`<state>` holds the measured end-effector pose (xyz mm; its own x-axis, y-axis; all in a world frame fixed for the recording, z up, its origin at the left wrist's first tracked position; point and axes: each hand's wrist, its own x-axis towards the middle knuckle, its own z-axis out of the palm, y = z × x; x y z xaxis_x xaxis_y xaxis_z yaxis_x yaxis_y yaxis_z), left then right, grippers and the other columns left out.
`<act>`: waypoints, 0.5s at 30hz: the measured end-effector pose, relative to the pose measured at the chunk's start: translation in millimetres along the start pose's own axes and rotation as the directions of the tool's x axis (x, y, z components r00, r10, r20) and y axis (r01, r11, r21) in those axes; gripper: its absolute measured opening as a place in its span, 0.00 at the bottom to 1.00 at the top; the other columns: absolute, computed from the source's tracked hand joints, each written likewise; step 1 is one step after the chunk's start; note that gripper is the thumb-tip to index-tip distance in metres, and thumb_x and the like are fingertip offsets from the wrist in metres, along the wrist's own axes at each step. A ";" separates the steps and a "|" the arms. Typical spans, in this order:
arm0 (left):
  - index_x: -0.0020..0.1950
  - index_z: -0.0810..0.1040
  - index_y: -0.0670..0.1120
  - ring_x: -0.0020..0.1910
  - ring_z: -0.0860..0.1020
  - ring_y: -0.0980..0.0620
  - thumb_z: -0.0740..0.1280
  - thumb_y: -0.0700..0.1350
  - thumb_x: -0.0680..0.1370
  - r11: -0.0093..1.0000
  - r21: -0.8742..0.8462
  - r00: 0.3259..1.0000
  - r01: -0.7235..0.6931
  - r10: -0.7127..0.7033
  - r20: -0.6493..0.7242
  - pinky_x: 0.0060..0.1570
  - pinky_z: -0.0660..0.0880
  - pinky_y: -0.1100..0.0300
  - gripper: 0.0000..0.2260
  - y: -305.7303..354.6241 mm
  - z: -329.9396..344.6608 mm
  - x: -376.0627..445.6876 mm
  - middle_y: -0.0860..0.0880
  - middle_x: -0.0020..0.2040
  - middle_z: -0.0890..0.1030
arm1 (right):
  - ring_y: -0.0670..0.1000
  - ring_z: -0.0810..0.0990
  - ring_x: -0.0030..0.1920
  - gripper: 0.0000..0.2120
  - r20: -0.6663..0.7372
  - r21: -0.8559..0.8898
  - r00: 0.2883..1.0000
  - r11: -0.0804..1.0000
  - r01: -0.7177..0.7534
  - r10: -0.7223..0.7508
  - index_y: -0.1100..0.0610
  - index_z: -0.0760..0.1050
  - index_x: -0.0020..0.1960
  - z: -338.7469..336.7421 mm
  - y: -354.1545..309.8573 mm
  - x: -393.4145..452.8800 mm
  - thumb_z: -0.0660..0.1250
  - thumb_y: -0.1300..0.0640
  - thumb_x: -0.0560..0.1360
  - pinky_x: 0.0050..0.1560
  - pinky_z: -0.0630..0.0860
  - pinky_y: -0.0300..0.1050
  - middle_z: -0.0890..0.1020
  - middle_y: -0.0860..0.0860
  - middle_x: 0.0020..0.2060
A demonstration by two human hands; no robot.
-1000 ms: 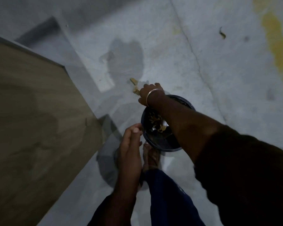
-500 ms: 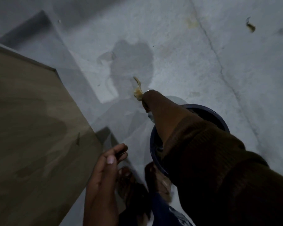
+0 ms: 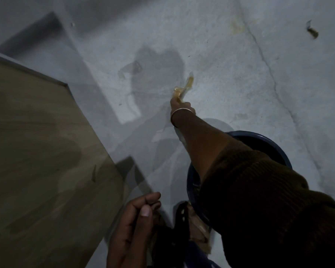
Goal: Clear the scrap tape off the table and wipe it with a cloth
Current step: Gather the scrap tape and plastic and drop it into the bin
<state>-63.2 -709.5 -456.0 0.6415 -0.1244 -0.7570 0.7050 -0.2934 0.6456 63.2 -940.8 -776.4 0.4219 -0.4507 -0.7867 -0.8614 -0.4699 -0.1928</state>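
Pointing up-right: pinched scrap tape [image 3: 184, 89].

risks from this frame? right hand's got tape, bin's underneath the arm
1. The right hand pinches the crumpled yellowish scrap tape out past the round dark blue bin; dropped here, it would likely land on the grey floor.
2. The tape looks sticky and may cling to the fingers.
3. Another scrap lies on the floor far right, and a small sliver sits on the wooden table; either is easily missed in this dim light.
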 end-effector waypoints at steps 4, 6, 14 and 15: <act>0.43 0.88 0.60 0.48 0.87 0.57 0.67 0.65 0.60 1.000 0.015 1.000 0.018 -0.019 0.012 0.47 0.83 0.61 0.18 -6.7 -4.9 0.7 0.53 0.49 0.89 | 0.63 0.79 0.66 0.21 -0.142 -0.101 0.982 0.989 0.106 -0.120 0.50 0.63 0.76 -19.7 -19.1 -21.7 0.58 0.59 0.84 0.61 0.75 0.54 0.78 0.59 0.67; 0.44 0.88 0.60 0.48 0.87 0.54 0.67 0.66 0.60 0.999 0.013 0.999 0.042 -0.043 0.011 0.49 0.82 0.55 0.19 -6.4 -5.3 0.7 0.52 0.49 0.89 | 0.61 0.78 0.63 0.20 -0.193 -0.073 0.971 0.989 0.128 -0.140 0.53 0.67 0.74 -15.3 -16.4 -17.9 0.59 0.51 0.83 0.55 0.74 0.56 0.76 0.57 0.66; 0.42 0.88 0.59 0.44 0.87 0.49 0.70 0.67 0.60 0.999 -0.016 0.999 0.029 -0.028 0.044 0.47 0.80 0.51 0.19 -7.2 -3.4 8.1 0.49 0.49 0.89 | 0.63 0.73 0.73 0.20 -0.116 -0.356 0.977 0.926 0.129 -0.181 0.61 0.70 0.75 -1.0 -11.4 -16.9 0.52 0.58 0.86 0.71 0.70 0.58 0.73 0.62 0.73; 0.43 0.88 0.58 0.47 0.87 0.49 0.74 0.70 0.58 0.999 -0.028 0.999 0.029 -0.027 0.040 0.48 0.79 0.50 0.21 -8.5 -3.8 7.7 0.50 0.50 0.89 | 0.63 0.73 0.73 0.20 -0.123 -0.355 0.968 0.920 0.164 -0.220 0.62 0.71 0.74 -7.3 -13.4 -26.6 0.52 0.62 0.86 0.71 0.71 0.60 0.74 0.62 0.73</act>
<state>-63.1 -704.4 -466.9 0.6091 -0.1546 -0.7779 0.7312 -0.2705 0.6263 65.6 -928.0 -748.6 0.6329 -0.4259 -0.6466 -0.6228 -0.7762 -0.0984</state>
